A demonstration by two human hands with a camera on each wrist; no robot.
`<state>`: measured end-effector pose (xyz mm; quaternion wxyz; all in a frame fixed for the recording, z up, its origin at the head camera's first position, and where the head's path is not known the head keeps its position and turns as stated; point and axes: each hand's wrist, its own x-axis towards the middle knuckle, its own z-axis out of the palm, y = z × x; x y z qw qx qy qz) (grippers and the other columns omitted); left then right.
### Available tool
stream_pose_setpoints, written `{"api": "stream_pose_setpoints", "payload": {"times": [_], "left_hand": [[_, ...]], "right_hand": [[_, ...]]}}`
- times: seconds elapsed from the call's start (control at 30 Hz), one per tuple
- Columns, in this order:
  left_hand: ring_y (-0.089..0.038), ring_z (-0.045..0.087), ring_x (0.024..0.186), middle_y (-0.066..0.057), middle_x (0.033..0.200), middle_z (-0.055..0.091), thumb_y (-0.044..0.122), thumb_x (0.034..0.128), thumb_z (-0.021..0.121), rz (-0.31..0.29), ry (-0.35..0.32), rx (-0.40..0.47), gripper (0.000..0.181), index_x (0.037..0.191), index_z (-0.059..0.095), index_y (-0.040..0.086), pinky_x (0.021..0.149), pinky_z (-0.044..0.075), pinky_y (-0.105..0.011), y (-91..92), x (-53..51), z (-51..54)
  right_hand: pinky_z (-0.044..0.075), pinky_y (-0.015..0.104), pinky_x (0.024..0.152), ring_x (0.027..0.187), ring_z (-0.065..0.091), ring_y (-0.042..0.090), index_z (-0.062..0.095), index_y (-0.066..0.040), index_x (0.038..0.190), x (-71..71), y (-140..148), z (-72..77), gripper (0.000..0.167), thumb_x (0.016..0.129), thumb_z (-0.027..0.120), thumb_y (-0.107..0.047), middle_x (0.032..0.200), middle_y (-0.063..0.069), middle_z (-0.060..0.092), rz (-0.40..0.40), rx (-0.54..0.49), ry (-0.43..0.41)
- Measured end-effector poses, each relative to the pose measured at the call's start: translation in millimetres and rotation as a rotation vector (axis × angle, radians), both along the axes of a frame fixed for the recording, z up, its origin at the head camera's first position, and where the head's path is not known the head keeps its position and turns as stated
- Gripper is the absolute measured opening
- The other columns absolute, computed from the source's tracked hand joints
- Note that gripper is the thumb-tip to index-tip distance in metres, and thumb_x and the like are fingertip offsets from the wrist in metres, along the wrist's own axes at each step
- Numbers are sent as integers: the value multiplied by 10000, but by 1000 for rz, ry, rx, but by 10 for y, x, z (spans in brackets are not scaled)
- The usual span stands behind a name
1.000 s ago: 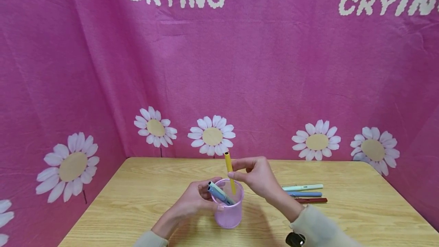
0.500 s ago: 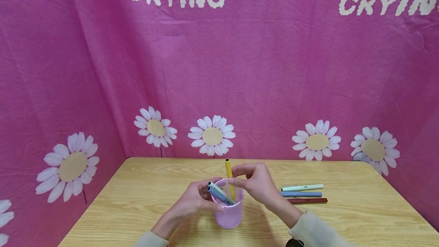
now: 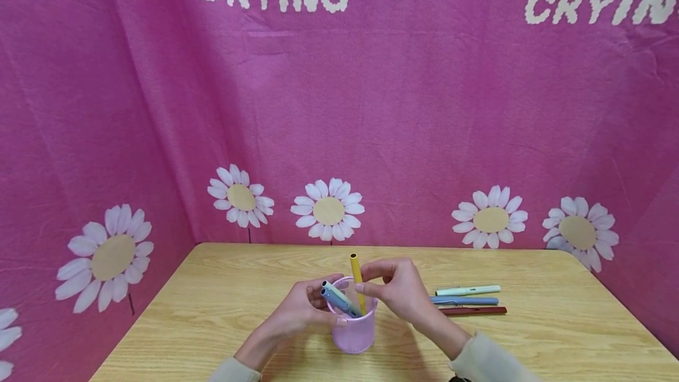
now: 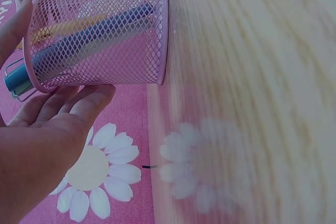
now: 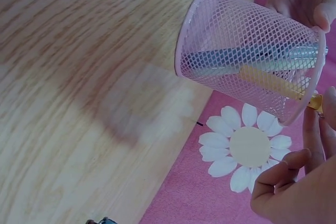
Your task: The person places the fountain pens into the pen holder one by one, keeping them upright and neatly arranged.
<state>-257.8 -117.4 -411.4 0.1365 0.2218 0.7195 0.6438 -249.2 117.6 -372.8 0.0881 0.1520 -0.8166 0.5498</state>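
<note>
I log one pink cup (image 3: 354,336), gripped on its left by the left hand (image 3: 304,306), seemingly for steadiness; one yellow pen (image 3: 355,267), lower end inside, pinched by the right hand (image 3: 401,289), likely for control; two pens (image 3: 338,300) leaning left within
</note>
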Motion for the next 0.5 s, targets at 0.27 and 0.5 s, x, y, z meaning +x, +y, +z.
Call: {"api": "stream_pose_setpoints", "payload": {"times": [0.27, 0.5], "left_hand": [[-198, 618, 942, -108, 1189, 728, 44, 850, 855, -2, -12, -1, 727, 1509, 550, 2, 837, 515, -291, 0, 2, 7], [-213, 649, 1006, -172, 1366, 669, 14, 837, 855, -12, -14, 33, 744, 1509, 537, -26, 881, 533, -280, 0, -3, -12]], "right_hand": [[493, 292, 784, 946, 657, 170, 835, -50, 952, 12, 9, -36, 176, 794, 913, -53, 909, 28, 788, 5, 8, -5], [517, 366, 830, 974, 664, 175, 843, -100, 941, 6, -10, -75, 165, 798, 923, -82, 904, -13, 785, 3, 55, -8]]}}
